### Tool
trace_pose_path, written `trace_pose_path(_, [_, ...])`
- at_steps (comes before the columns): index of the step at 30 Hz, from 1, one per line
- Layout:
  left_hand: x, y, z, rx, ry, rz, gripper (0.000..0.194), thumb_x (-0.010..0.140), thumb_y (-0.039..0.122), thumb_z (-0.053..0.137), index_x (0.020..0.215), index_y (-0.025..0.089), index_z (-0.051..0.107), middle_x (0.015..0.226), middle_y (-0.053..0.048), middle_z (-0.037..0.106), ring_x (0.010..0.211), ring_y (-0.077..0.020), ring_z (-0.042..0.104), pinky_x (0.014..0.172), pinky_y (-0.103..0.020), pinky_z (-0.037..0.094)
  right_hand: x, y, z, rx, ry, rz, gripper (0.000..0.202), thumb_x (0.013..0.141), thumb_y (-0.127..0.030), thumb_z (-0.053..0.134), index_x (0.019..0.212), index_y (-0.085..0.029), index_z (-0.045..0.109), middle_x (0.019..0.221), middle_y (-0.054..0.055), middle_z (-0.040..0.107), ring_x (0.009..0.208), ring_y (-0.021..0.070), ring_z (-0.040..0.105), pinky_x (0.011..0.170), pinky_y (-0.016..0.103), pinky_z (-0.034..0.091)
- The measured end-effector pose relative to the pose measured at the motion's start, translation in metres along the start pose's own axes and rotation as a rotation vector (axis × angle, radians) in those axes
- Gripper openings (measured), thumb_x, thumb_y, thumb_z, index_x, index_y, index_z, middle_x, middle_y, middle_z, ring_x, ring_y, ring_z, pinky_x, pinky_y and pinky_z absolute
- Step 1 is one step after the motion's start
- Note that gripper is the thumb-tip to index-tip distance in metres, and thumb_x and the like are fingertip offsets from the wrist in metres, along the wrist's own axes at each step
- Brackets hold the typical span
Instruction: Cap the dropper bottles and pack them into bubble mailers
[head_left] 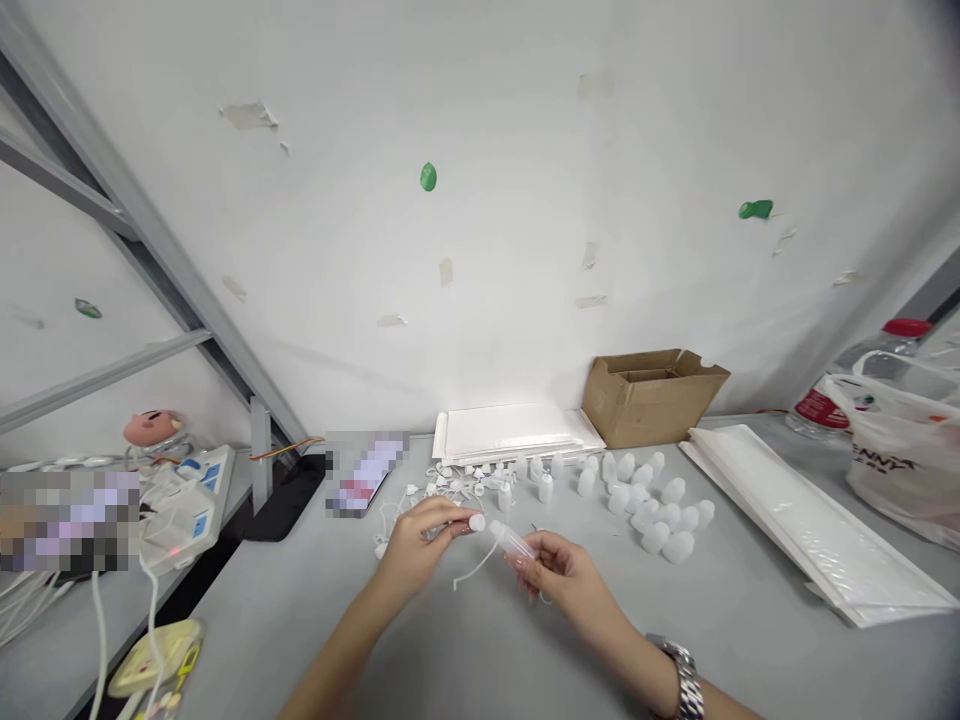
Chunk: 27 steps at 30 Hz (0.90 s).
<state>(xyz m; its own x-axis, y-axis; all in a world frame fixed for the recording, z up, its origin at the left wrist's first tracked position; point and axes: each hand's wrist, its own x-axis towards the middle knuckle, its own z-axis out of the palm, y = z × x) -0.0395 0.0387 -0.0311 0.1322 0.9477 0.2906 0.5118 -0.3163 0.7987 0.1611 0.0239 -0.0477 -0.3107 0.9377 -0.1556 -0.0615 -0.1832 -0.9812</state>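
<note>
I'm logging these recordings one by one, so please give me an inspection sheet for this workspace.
Surface: grey table, things spread across it.
Job's things: white piece and bottle in hand; loose bottles and small white parts beyond.
Clutter: phone, carton, mailers, plastic bag.
Hands: left hand pinches white piece; right hand grips bottle.
Cables: white cables at left, around a power strip.
Surroundings: white wall with tape scraps and green stickers; metal frame at left.

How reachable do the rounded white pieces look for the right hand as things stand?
Probably yes: nothing visible blocks the way from the right hand to the rounded white pieces, though it may need to release the clear bottle it holds first.
</note>
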Motion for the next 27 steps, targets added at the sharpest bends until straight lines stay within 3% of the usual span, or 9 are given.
trace_pose_path(8, [-0.003, 0.006, 0.002, -0.071, -0.037, -0.028, 0.014, 0.073, 0.025, 0.064, 0.081, 0.029, 0.075, 0.072, -0.002, 0.067, 0.072, -0.0178, 0.06, 0.069, -0.029, 0.048, -0.005, 0.005, 0.0, -0.23, 0.049, -0.082, 0.028, 0.07, -0.045, 0.066, 0.071, -0.017, 0.063, 0.06, 0.0, 0.059, 0.058, 0.0144, 0.049, 0.059, 0.026, 0.038])
trace_pose_path(16, [-0.002, 0.004, -0.004, -0.038, -0.09, -0.02, 0.015, 0.074, 0.029, 0.063, 0.083, 0.03, 0.075, 0.068, -0.003, 0.065, 0.071, -0.0183, 0.057, 0.069, -0.03, 0.047, -0.012, 0.004, -0.004, -0.521, 0.102, -0.283, 0.009, 0.077, -0.029, 0.06, 0.079, -0.02, 0.062, 0.07, 0.002, 0.059, 0.066, 0.018, 0.054, 0.064, 0.029, 0.042])
trace_pose_path(21, [-0.003, 0.003, -0.003, 0.038, -0.105, 0.047, 0.017, 0.077, 0.028, 0.06, 0.085, 0.031, 0.075, 0.064, -0.002, 0.062, 0.068, -0.0172, 0.056, 0.067, -0.03, 0.045, -0.011, 0.009, -0.006, -0.683, 0.104, -0.478, 0.01, 0.083, -0.024, 0.053, 0.085, -0.019, 0.061, 0.074, 0.005, 0.058, 0.069, 0.0189, 0.054, 0.064, 0.031, 0.044])
trace_pose_path(27, [-0.003, 0.007, -0.002, -0.019, -0.128, -0.032, 0.016, 0.075, 0.03, 0.061, 0.083, 0.03, 0.075, 0.075, -0.003, 0.069, 0.075, -0.0189, 0.061, 0.072, -0.031, 0.049, -0.01, 0.01, -0.008, -0.745, 0.118, -0.525, 0.01, 0.084, -0.023, 0.052, 0.086, -0.018, 0.06, 0.074, 0.005, 0.057, 0.068, 0.0188, 0.054, 0.063, 0.031, 0.045])
